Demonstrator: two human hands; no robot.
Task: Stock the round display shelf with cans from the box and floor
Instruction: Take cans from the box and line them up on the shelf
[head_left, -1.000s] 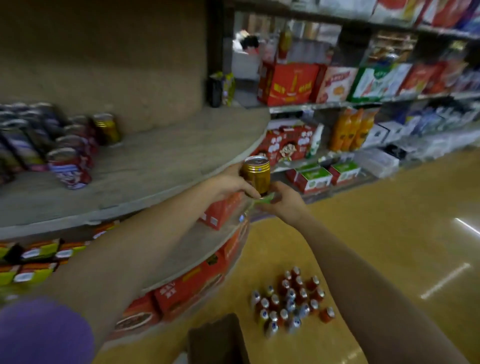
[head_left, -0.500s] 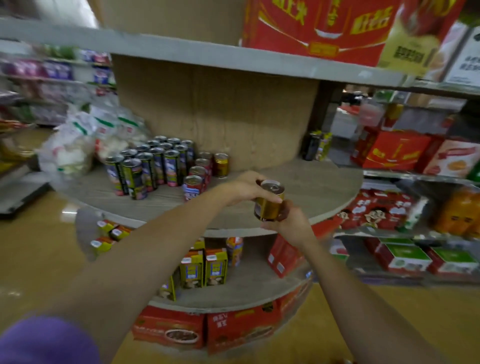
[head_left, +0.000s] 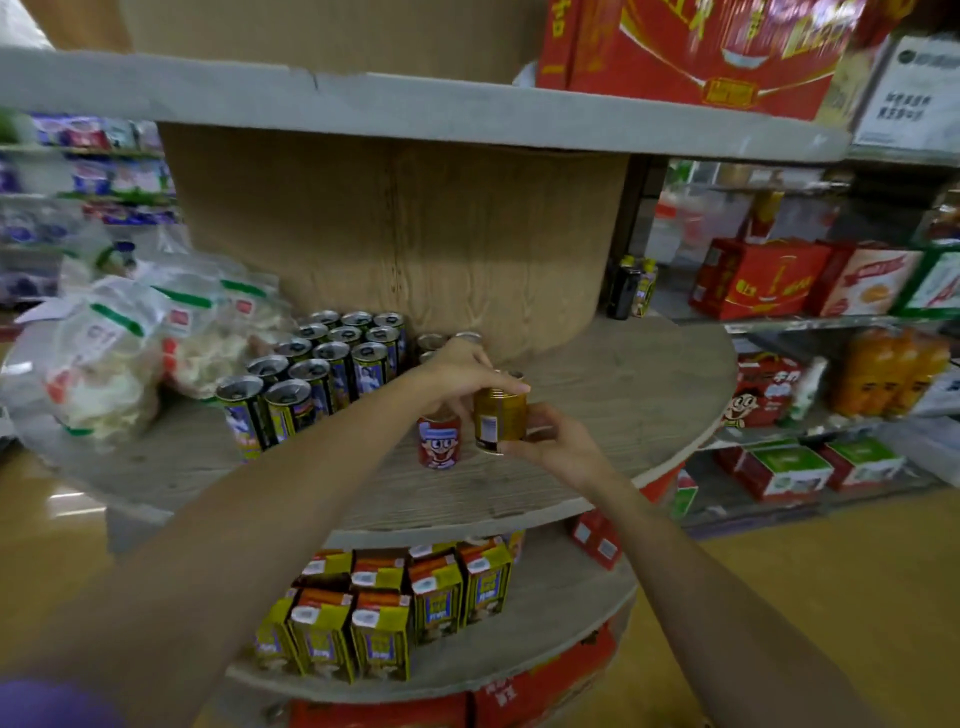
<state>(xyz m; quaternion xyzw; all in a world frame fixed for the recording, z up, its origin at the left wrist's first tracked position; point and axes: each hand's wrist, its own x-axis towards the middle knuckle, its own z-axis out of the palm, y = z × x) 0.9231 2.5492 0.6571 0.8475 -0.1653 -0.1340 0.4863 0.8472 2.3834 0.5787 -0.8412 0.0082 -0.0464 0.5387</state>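
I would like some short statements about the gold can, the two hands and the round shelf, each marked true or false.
1. Both hands hold the gold can. True: the left hand grips its top, the right hand its lower side.
2. The gold can stands on the round shelf. False: it is held above the board.
3. A red can stands beside the gold can. True.
4. The tall dark cans lie on their sides. False: they stand upright.
5. The tier below holds bottles. False: it holds yellow cartons.
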